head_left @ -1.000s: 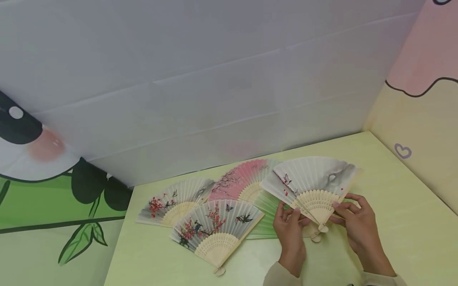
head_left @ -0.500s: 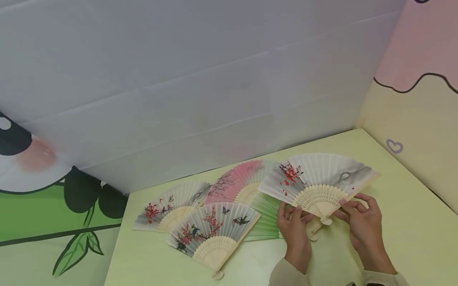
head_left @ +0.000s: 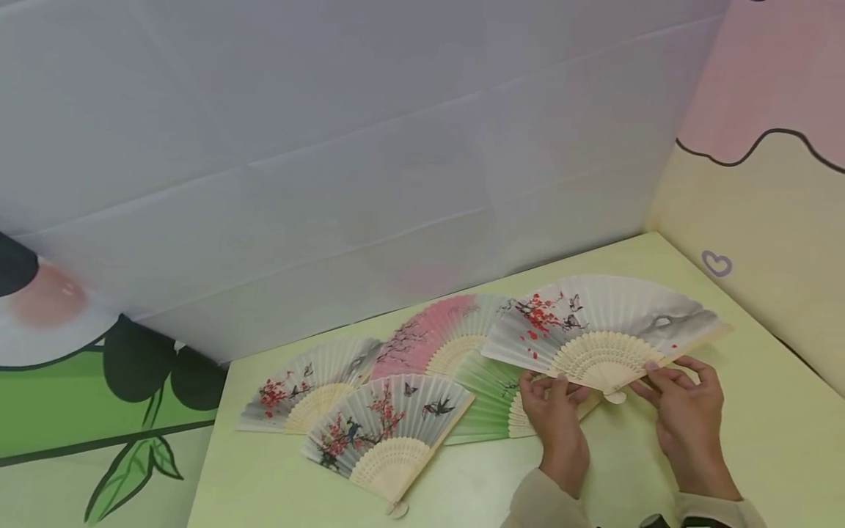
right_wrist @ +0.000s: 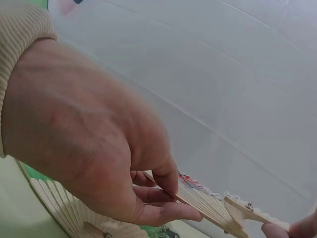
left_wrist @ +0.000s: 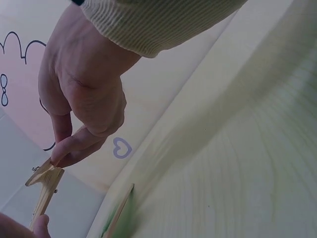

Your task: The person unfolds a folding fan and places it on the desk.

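A white and grey folding fan (head_left: 597, 315) with red blossoms is spread open, raised over the right part of the table. My left hand (head_left: 560, 425) pinches its lower left edge. At the lower right edge, my right hand (head_left: 689, 422) grips the outer rib between thumb and fingers. Below the left hand lies a green folding fan (head_left: 485, 411), partly hidden by that hand and the held fan. In the left wrist view, the held fan's rib end (left_wrist: 47, 181) shows between fingers. The right wrist view shows its ribs (right_wrist: 213, 210) edge-on.
Left of the hands, a pink folding fan (head_left: 416, 337), a grey blossom fan (head_left: 389, 418) and another pale blossom fan (head_left: 310, 392) lie spread and overlapping on the yellow-green table (head_left: 264, 484). A white wall (head_left: 370, 176) stands behind, a painted wall (head_left: 766, 235) at right.
The held fan has spread wider, and more red blossoms show on its left side. Both hands have shifted right with it, uncovering more of the green fan. The head view has shifted slightly.
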Demonstrator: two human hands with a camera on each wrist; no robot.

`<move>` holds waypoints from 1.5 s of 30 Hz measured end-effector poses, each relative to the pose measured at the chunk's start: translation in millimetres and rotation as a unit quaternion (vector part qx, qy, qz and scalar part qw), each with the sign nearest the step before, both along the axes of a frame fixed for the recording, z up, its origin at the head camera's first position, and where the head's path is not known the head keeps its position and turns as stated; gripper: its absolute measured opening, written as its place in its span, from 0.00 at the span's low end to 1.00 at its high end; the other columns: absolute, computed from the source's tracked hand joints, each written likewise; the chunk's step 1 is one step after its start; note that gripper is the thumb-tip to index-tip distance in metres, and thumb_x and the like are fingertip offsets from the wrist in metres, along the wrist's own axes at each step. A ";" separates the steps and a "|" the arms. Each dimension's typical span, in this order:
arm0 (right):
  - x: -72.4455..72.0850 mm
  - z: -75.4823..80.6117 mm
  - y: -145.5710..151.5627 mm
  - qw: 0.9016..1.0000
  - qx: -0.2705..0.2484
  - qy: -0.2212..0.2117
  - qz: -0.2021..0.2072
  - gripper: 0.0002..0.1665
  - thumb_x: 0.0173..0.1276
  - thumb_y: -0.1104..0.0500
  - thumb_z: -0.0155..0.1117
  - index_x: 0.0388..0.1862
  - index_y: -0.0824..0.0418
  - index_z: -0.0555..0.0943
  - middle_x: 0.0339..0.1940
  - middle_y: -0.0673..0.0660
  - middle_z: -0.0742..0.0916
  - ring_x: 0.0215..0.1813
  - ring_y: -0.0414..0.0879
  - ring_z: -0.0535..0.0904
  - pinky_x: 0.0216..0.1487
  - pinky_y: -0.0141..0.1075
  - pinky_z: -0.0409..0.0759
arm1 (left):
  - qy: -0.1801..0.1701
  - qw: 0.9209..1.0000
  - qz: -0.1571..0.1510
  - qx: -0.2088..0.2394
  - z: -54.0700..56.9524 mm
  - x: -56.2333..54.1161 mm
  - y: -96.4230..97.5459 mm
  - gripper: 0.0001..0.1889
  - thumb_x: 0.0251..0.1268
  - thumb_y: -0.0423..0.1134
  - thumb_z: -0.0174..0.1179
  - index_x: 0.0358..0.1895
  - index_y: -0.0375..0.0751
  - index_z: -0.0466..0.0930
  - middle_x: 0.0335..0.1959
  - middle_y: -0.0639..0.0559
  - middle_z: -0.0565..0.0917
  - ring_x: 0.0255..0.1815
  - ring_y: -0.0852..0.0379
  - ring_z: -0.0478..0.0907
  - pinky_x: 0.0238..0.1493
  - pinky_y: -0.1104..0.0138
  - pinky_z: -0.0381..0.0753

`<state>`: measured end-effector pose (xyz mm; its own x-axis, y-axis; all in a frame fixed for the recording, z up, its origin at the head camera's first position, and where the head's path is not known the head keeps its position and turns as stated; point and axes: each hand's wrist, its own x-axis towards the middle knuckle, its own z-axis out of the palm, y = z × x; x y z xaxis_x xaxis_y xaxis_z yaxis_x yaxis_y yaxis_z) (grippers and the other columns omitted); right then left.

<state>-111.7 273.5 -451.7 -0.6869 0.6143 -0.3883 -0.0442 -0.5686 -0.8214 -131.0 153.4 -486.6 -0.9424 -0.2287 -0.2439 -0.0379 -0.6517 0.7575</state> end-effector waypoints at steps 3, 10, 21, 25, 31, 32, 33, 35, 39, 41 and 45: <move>-0.2 -0.7 3.0 1.000 -0.011 0.012 -0.013 0.23 0.72 0.79 0.60 0.51 0.58 0.65 0.23 0.53 0.82 0.28 0.41 0.86 0.30 0.33 0.89 | 0.000 1.000 0.004 0.005 0.3 0.3 4.3 0.16 0.67 0.20 0.57 0.53 0.32 0.65 0.36 0.48 0.72 0.30 0.52 0.82 0.30 0.67 0.86; -0.7 -3.9 15.8 0.999 -0.037 0.002 -0.041 0.22 0.72 0.79 0.60 0.51 0.58 0.65 0.22 0.55 0.82 0.25 0.42 0.87 0.27 0.34 0.89 | -0.003 1.000 0.007 0.012 -0.6 3.6 17.0 0.14 0.66 0.19 0.56 0.50 0.33 0.65 0.35 0.48 0.73 0.29 0.51 0.82 0.31 0.65 0.88; 11.1 -12.6 51.4 0.997 -0.064 0.013 -0.043 0.24 0.72 0.79 0.59 0.51 0.56 0.63 0.23 0.56 0.83 0.24 0.44 0.87 0.27 0.35 0.89 | -0.026 0.999 -0.037 0.023 -2.5 22.9 36.6 0.21 0.68 0.20 0.56 0.62 0.34 0.69 0.45 0.39 0.80 0.36 0.46 0.86 0.41 0.52 0.92; 18.4 -15.9 64.9 0.998 -0.058 0.026 -0.029 0.25 0.72 0.79 0.59 0.52 0.56 0.63 0.25 0.56 0.83 0.26 0.44 0.87 0.30 0.34 0.89 | -0.040 0.998 -0.049 0.013 2.8 33.4 44.2 0.23 0.67 0.20 0.56 0.64 0.33 0.69 0.47 0.38 0.79 0.37 0.44 0.85 0.40 0.48 0.92; 28.4 -25.0 84.9 1.000 -0.012 0.018 0.008 0.25 0.73 0.77 0.60 0.55 0.54 0.63 0.28 0.53 0.82 0.27 0.44 0.88 0.34 0.33 0.89 | -0.070 0.995 -0.064 0.006 4.4 45.9 51.9 0.20 0.68 0.20 0.56 0.61 0.31 0.68 0.45 0.39 0.81 0.36 0.40 0.86 0.36 0.45 0.91; 29.4 -27.0 88.3 1.000 -0.009 0.020 0.010 0.24 0.73 0.77 0.60 0.55 0.54 0.64 0.28 0.53 0.83 0.27 0.44 0.88 0.33 0.33 0.89 | -0.073 0.995 -0.068 0.004 3.7 48.0 52.8 0.19 0.69 0.21 0.56 0.60 0.30 0.68 0.44 0.39 0.81 0.36 0.39 0.86 0.35 0.45 0.91; 31.2 -29.3 92.0 1.000 -0.005 0.023 0.013 0.24 0.74 0.76 0.60 0.55 0.54 0.63 0.28 0.53 0.83 0.28 0.44 0.88 0.33 0.33 0.89 | -0.077 0.994 -0.073 0.003 2.7 50.2 53.7 0.17 0.70 0.21 0.56 0.59 0.30 0.68 0.43 0.39 0.81 0.36 0.39 0.87 0.35 0.45 0.91; 33.6 -32.6 99.7 1.000 0.004 0.017 0.019 0.24 0.75 0.75 0.60 0.55 0.54 0.64 0.28 0.52 0.83 0.28 0.43 0.88 0.33 0.33 0.89 | -0.082 0.993 -0.086 -0.002 0.2 54.9 55.7 0.15 0.71 0.21 0.55 0.57 0.31 0.69 0.42 0.40 0.82 0.36 0.38 0.87 0.34 0.45 0.91; 37.6 -38.2 114.3 0.999 0.026 -0.023 0.042 0.21 0.77 0.69 0.62 0.55 0.49 0.64 0.28 0.48 0.85 0.27 0.40 0.88 0.30 0.31 0.88 | -0.096 0.989 -0.112 -0.007 -4.1 62.9 60.1 0.12 0.72 0.21 0.53 0.55 0.30 0.70 0.37 0.38 0.81 0.34 0.35 0.87 0.33 0.43 0.90; 38.1 -40.7 120.0 0.997 0.033 -0.046 0.053 0.21 0.78 0.66 0.63 0.54 0.46 0.64 0.27 0.46 0.85 0.26 0.38 0.88 0.30 0.29 0.87 | -0.114 0.986 -0.124 -0.007 -4.4 64.4 61.7 0.11 0.72 0.21 0.52 0.54 0.31 0.71 0.37 0.38 0.81 0.33 0.34 0.87 0.33 0.41 0.90; 38.1 -49.1 129.8 0.993 0.056 -0.083 0.062 0.21 0.78 0.64 0.63 0.53 0.43 0.65 0.26 0.43 0.84 0.25 0.36 0.86 0.30 0.27 0.86 | -0.173 0.973 -0.153 0.013 -1.0 64.2 63.2 0.14 0.71 0.23 0.52 0.57 0.36 0.74 0.40 0.36 0.78 0.34 0.30 0.87 0.35 0.36 0.88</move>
<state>-73.6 403.3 -500.8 -0.6923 0.5747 -0.4364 0.1610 -0.4665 -0.8698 -66.8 216.6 -487.6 -0.8262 0.0603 -0.5602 -0.4828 -0.5882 0.6487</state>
